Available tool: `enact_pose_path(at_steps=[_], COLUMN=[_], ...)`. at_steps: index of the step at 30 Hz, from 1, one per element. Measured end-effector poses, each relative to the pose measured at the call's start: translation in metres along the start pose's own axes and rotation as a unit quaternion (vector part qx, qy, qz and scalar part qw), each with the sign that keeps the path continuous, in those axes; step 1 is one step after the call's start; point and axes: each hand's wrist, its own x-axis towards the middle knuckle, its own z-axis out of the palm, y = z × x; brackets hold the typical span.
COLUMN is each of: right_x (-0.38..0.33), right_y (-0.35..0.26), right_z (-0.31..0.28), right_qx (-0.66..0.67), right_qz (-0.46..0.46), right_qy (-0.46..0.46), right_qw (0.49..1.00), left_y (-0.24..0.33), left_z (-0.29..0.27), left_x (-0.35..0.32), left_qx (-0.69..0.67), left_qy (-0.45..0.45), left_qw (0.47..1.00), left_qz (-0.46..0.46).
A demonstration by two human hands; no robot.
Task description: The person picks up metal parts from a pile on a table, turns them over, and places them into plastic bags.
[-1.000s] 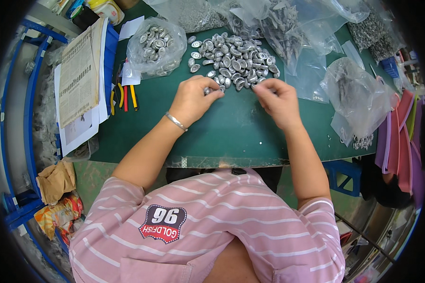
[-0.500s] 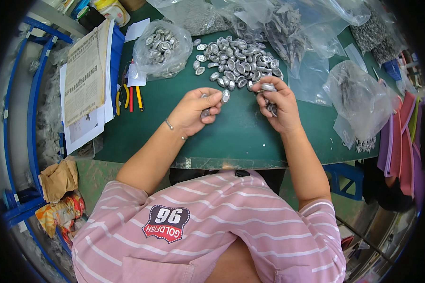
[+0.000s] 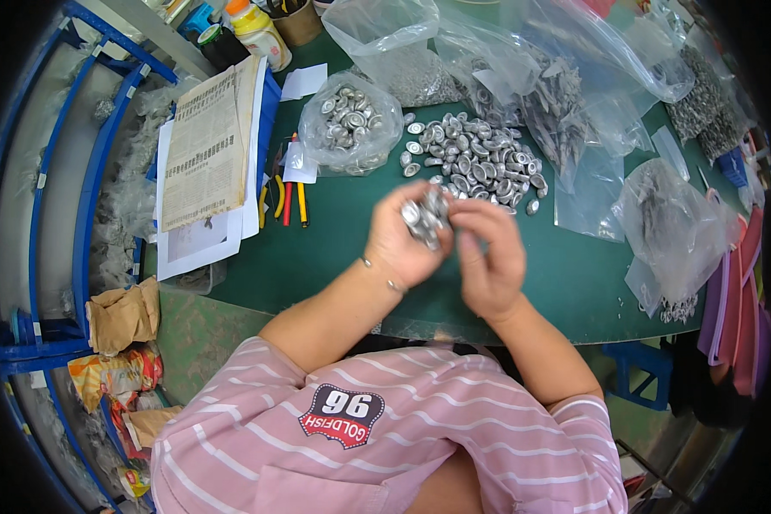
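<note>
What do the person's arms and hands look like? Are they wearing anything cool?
The left hand and right hand have no gloves. A thin, silver-coloured bracelet with little rounded ends circles the left wrist; none shows on the right. The forearms are uncovered, below short, pale pink sleeves with white stripes.

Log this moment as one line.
left hand: cupping silver pieces | right hand: beside them, contact unclear | loose pile: on green table | plastic bag: left of pile
</note>
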Motion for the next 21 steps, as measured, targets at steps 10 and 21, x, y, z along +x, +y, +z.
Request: enact_pose_path(at_steps=[10,21], right_x=[0.013,0.060], right_y=[0.071,0.156], right_z=[-0.065,-0.051], right_qx=[-0.136,-0.230], right_qz=[0.063,0.070], right_qy=[0.027,-0.134], right_qw=[0.988,0.961], left_y=[0.116,0.040], left_z=[0.036,0.006], left_x=[0.038,0.122], left_qx=[0.678,0.837], left_qy=[0.122,0.027], left_qw=[0.187,0.222], left_qz=[0.700,0.499])
